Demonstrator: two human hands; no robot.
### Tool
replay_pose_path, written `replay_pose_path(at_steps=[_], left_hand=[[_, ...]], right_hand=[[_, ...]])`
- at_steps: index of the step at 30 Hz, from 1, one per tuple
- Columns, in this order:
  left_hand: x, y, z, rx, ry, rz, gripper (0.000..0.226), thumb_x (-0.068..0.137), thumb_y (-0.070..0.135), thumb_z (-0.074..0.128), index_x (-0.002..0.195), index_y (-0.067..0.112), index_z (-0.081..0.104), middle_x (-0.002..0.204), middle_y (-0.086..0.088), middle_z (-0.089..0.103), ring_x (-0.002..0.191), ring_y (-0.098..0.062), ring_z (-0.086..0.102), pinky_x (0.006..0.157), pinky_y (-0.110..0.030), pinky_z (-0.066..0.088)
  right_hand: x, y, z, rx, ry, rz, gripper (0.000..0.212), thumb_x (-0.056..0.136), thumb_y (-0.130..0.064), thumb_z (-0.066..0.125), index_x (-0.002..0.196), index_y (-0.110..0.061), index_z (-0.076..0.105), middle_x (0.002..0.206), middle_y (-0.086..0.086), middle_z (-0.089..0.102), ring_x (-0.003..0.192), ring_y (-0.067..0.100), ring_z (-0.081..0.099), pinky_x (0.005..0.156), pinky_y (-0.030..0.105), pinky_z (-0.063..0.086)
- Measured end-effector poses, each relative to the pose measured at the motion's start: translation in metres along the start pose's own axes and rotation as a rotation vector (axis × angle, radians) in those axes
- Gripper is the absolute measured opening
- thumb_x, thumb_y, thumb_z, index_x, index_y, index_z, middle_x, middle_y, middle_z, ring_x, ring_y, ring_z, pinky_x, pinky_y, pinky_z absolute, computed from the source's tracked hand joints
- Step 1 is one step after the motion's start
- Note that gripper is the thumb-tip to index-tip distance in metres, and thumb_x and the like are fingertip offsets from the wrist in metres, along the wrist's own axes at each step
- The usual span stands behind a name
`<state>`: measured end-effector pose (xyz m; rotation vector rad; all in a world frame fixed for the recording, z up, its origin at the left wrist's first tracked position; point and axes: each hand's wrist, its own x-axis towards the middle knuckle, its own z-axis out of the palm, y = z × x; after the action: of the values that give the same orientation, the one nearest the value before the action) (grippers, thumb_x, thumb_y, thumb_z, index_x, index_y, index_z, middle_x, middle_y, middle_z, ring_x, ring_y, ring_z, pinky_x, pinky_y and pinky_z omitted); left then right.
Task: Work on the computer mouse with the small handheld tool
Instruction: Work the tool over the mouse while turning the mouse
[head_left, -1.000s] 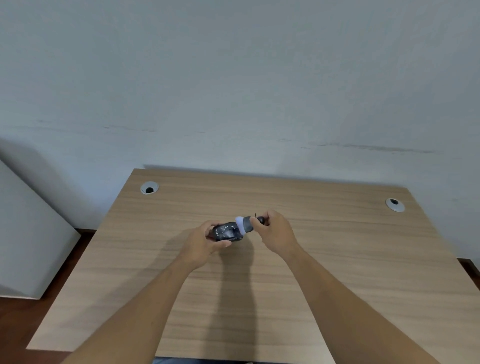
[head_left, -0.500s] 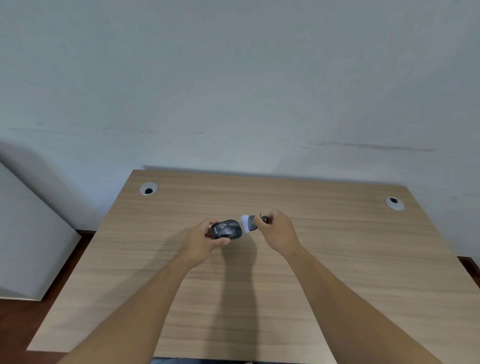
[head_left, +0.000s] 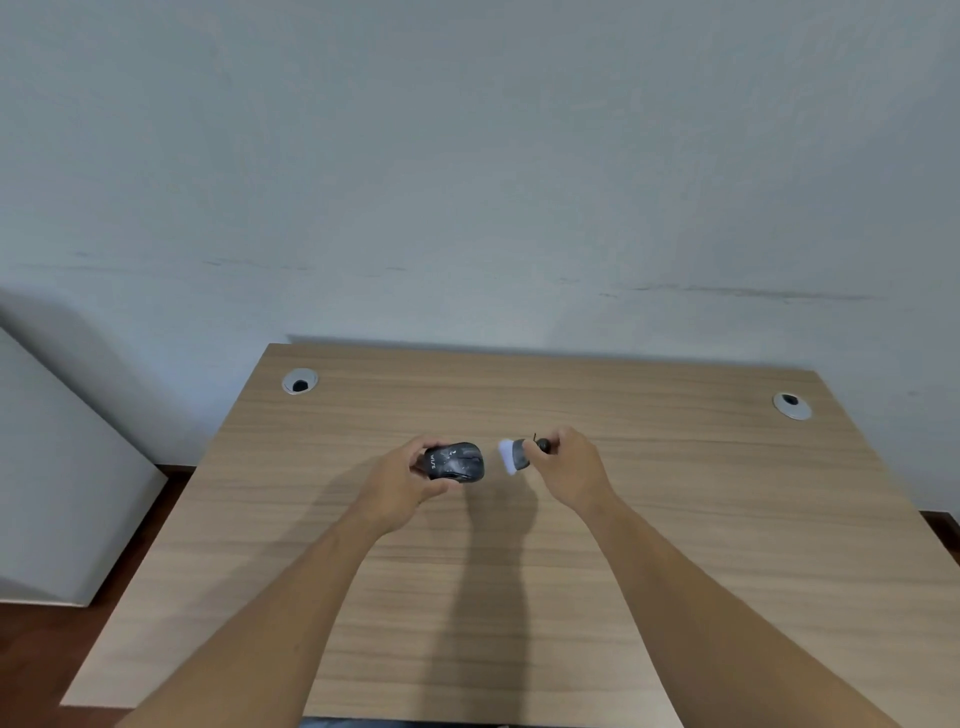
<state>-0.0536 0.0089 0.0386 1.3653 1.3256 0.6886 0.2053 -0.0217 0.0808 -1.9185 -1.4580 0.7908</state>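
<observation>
From the head camera we look down on a wooden desk (head_left: 675, 545) set against a pale wall (head_left: 467, 156), with both bare forearms reaching out over its middle. Our left hand (head_left: 402, 483) is closed around a black computer mouse (head_left: 455, 462), fingers behind it and the thumb beneath its near edge, so the mouse sits above the desk surface with white lettering showing on its left end. Our right hand (head_left: 569, 467) is pinched on a small handheld tool (head_left: 519, 453), a dark stubby body with a pale, whitish tip pointing left toward the mouse; a thin dark loop shows at its top. The tip and the mouse are near each other but apart, with bare desk visible in the gap between them. Two round cable grommets sit near the desk's far corners, one on the left (head_left: 300, 382) and one on the right (head_left: 791, 405). A pale cabinet (head_left: 57, 493) stands beside the desk on the left, on dark flooring.
</observation>
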Motion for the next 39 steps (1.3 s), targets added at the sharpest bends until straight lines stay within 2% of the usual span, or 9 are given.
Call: replay_pose_path(at_steps=[4, 7, 11, 16, 22, 26, 30, 36, 39], left_hand=[[0.0, -0.001, -0.001, -0.008, -0.013, 0.012, 0.066, 0.062, 0.021, 0.095, 0.124, 0.031, 0.074, 0.115, -0.009, 0.08, 0.094, -0.023, 0.076, 0.091, -0.04, 0.06], [-0.002, 0.006, 0.001, 0.01, -0.018, 0.036, 0.066, 0.065, 0.013, 0.094, 0.126, 0.029, 0.073, 0.116, -0.007, 0.08, 0.099, -0.025, 0.077, 0.091, -0.033, 0.059], [-0.006, 0.012, -0.002, 0.036, -0.016, 0.054, 0.06, 0.076, 0.002, 0.092, 0.128, 0.025, 0.072, 0.113, -0.003, 0.08, 0.094, -0.015, 0.076, 0.077, -0.012, 0.055], [-0.013, 0.007, -0.012, 0.033, 0.004, 0.071, 0.059, 0.077, 0.003, 0.093, 0.126, 0.029, 0.074, 0.111, 0.0, 0.081, 0.095, -0.01, 0.077, 0.09, -0.024, 0.057], [-0.018, 0.003, -0.012, 0.029, 0.032, 0.04, 0.054, 0.079, 0.0, 0.091, 0.124, 0.023, 0.071, 0.107, -0.003, 0.081, 0.08, 0.001, 0.074, 0.076, -0.011, 0.055], [-0.017, 0.001, -0.006, 0.02, 0.024, 0.039, 0.055, 0.079, 0.002, 0.091, 0.126, 0.025, 0.071, 0.108, 0.0, 0.082, 0.089, -0.008, 0.078, 0.082, -0.018, 0.058], [-0.018, 0.002, -0.006, -0.021, 0.024, 0.033, 0.051, 0.081, 0.001, 0.091, 0.12, 0.026, 0.071, 0.106, -0.004, 0.082, 0.085, -0.011, 0.077, 0.075, -0.015, 0.058], [-0.02, 0.0, -0.012, -0.019, 0.018, 0.009, 0.055, 0.086, -0.001, 0.085, 0.137, 0.01, 0.067, 0.118, -0.012, 0.081, 0.089, -0.006, 0.078, 0.075, -0.01, 0.056], [-0.022, -0.001, -0.012, -0.019, 0.019, -0.003, 0.057, 0.087, -0.001, 0.084, 0.14, 0.009, 0.064, 0.122, -0.014, 0.08, 0.097, -0.015, 0.079, 0.075, -0.01, 0.056]], right_hand=[[0.004, -0.02, 0.002, 0.018, -0.027, -0.102, 0.045, 0.091, -0.03, 0.069, 0.061, -0.011, 0.04, 0.06, 0.0, 0.034, 0.058, 0.015, 0.026, 0.056, 0.036, 0.026], [0.002, -0.035, 0.007, 0.055, -0.041, -0.098, 0.034, 0.092, -0.036, 0.073, 0.074, -0.014, 0.054, 0.07, -0.005, 0.053, 0.062, 0.014, 0.042, 0.059, 0.031, 0.034], [0.002, -0.029, 0.016, -0.009, -0.032, -0.079, 0.03, 0.091, -0.035, 0.072, 0.076, -0.018, 0.053, 0.07, -0.009, 0.053, 0.062, 0.011, 0.044, 0.056, 0.026, 0.033], [-0.004, -0.01, 0.01, -0.02, -0.021, 0.04, 0.034, 0.093, -0.03, 0.068, 0.071, -0.02, 0.045, 0.066, -0.01, 0.046, 0.06, 0.013, 0.04, 0.055, 0.027, 0.032], [-0.014, -0.034, 0.012, 0.113, -0.023, -0.037, 0.039, 0.092, -0.037, 0.07, 0.069, -0.014, 0.047, 0.065, -0.002, 0.042, 0.06, 0.017, 0.034, 0.059, 0.034, 0.031], [-0.021, -0.04, 0.024, 0.087, -0.029, -0.058, 0.035, 0.093, -0.038, 0.073, 0.085, -0.005, 0.062, 0.076, -0.007, 0.059, 0.066, 0.013, 0.049, 0.059, 0.026, 0.037], [-0.023, -0.023, 0.028, 0.054, 0.003, 0.004, 0.029, 0.093, -0.033, 0.07, 0.075, -0.017, 0.054, 0.067, -0.011, 0.052, 0.063, 0.013, 0.045, 0.054, 0.02, 0.033], [-0.026, -0.019, 0.019, 0.082, 0.074, 0.087, 0.034, 0.091, -0.027, 0.066, 0.07, -0.018, 0.041, 0.062, -0.009, 0.041, 0.057, 0.013, 0.035, 0.052, 0.028, 0.029], [-0.023, -0.035, 0.02, 0.115, 0.07, 0.025, 0.035, 0.091, -0.035, 0.069, 0.076, -0.01, 0.052, 0.068, -0.008, 0.049, 0.062, 0.014, 0.04, 0.054, 0.028, 0.034]])
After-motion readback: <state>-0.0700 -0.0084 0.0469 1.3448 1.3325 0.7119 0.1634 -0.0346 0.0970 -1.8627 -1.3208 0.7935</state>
